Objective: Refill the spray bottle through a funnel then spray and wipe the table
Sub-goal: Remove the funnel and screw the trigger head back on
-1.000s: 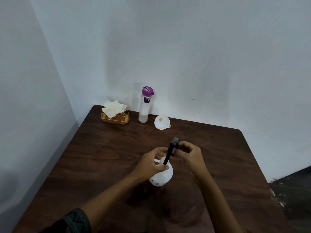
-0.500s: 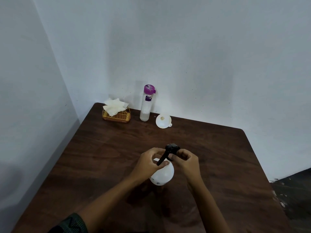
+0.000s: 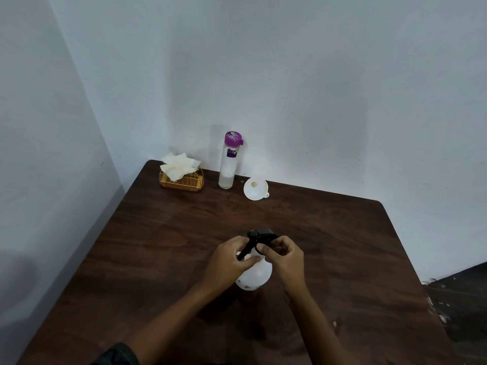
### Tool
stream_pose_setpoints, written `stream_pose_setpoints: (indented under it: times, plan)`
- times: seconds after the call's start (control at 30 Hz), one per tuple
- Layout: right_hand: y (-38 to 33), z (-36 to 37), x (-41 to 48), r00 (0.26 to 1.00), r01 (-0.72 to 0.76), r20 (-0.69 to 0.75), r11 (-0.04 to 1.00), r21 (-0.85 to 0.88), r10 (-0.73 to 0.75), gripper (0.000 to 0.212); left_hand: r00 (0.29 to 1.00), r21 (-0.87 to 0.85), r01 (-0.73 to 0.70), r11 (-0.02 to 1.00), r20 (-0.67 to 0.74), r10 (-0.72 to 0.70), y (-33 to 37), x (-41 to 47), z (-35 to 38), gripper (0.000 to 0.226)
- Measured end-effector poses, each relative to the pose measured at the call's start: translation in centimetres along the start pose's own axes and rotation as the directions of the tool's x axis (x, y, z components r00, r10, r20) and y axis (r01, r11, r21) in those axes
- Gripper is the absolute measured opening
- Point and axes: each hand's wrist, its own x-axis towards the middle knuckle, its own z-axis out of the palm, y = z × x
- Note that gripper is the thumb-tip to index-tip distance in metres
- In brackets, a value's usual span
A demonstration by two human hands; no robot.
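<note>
My left hand (image 3: 228,262) gripped the spray bottle (image 3: 255,278) at its neck, which I judged light and slippery. My right hand (image 3: 286,259) pinched the spray head (image 3: 261,236).

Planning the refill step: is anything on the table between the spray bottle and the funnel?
Nothing visible does: bare table lies between the spray bottle and the funnel. The water bottle stands left of that path. The black spray head, gripped by the right hand, sits atop the bottle; the left hand holds its body.

Left hand (image 3: 228,263) and right hand (image 3: 286,259) hide the spray bottle (image 3: 255,278) neck.
</note>
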Motion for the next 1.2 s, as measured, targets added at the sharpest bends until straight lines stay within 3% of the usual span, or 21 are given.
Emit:
stream_pose_setpoints:
  times: [0.1,0.27,0.57,0.73,0.9,1.2]
  plan:
    - [0.0,0.3,0.0,1.000,0.015,-0.007,1.000,-0.015,-0.015,0.018,1.000,-0.026,0.003,1.000,-0.014,-0.003,0.4,0.0,0.1,0.043]
    - [0.2,1.0,-0.4,0.999,0.016,-0.033,0.999,-0.043,-0.017,0.019,1.000,-0.048,0.020,0.999,-0.006,-0.020,0.8,0.1,-0.2,0.029]
    - [1.0,0.9,-0.6,0.999,0.045,-0.007,0.998,-0.033,-0.045,0.020,0.991,-0.062,0.043,0.997,0.133,-0.035,1.5,0.1,-2.2,0.047]
    - [1.8,0.6,-0.6,0.999,0.026,0.040,0.997,-0.074,-0.023,0.016,0.993,-0.160,0.073,0.984,0.105,-0.057,2.2,-0.2,-2.4,0.027]
    - [1.5,-0.3,-0.5,0.993,0.050,0.112,0.995,-0.090,-0.040,0.021,0.990,-0.168,0.095,0.981,0.117,-0.076,1.9,-0.1,-2.6,0.028]
    - [1.0,-0.1,-0.2,0.992,0.061,0.118,0.995,-0.078,-0.052,0.031,0.988,-0.187,0.106,0.977,0.131,-0.082,1.8,-0.2,-2.7,0.025]
